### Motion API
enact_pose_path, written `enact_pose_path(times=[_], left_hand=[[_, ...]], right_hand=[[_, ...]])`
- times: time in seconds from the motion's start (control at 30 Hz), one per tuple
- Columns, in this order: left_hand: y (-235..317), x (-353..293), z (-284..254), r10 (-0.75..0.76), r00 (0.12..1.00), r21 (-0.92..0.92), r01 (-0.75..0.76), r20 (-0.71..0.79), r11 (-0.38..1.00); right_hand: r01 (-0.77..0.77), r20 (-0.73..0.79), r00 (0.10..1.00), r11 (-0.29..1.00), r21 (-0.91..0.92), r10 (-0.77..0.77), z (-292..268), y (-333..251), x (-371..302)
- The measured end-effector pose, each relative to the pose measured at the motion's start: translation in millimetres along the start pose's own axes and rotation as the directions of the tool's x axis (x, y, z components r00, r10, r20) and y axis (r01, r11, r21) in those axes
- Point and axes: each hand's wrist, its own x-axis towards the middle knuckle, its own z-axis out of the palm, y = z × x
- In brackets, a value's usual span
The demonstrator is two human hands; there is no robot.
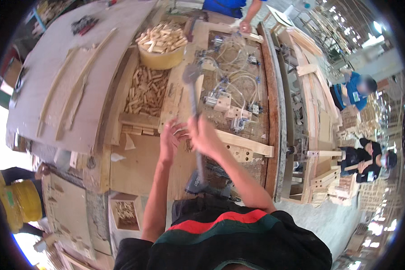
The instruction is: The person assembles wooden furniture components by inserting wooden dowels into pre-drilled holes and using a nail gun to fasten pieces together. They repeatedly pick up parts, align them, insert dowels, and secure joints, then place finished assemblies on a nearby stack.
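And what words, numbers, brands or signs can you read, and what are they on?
No words can be read.
Pale rectangular badge on the blue cloth shirt at right: too small.
Second pale badge on the black cloth shirt: too small.
Dark boxy object at lower centre: pale marking blurred.

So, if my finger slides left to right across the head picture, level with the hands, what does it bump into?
Big grey board → short wooden sticks → left hand → right hand → curved wooden piece → far-off person in black.
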Motion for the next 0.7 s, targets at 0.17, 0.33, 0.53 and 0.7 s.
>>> enact_pose_path(times=[0.17,0.33,0.53,0.7], left_hand=[[42.4,32.6,-50.2,-0.091,0.982,0.669,0.179,-0.165,0.721],[34.2,8.2,-112.1,0.373,0.926,0.997,0.077,-0.064,-0.019],[3.1,-18.6,-122.5,0.652,0.758,0.994,0.092,-0.036,-0.053],[-14.1,-17.5,-154.5,0.729,0.682,0.964,0.145,0.065,-0.221]], right_hand=[[0.229,0.343,0.933,0.916,-0.329,-0.110,-17.4,44.1,-65.1],[0.106,0.349,0.905,0.668,-0.736,0.241,17.4,151.0,-148.7],[-0.154,0.242,0.912,0.822,-0.549,0.332,46.6,200.3,-142.8],[-0.132,0.162,0.954,0.839,-0.529,0.252,-20.1,105.4,-127.6]])
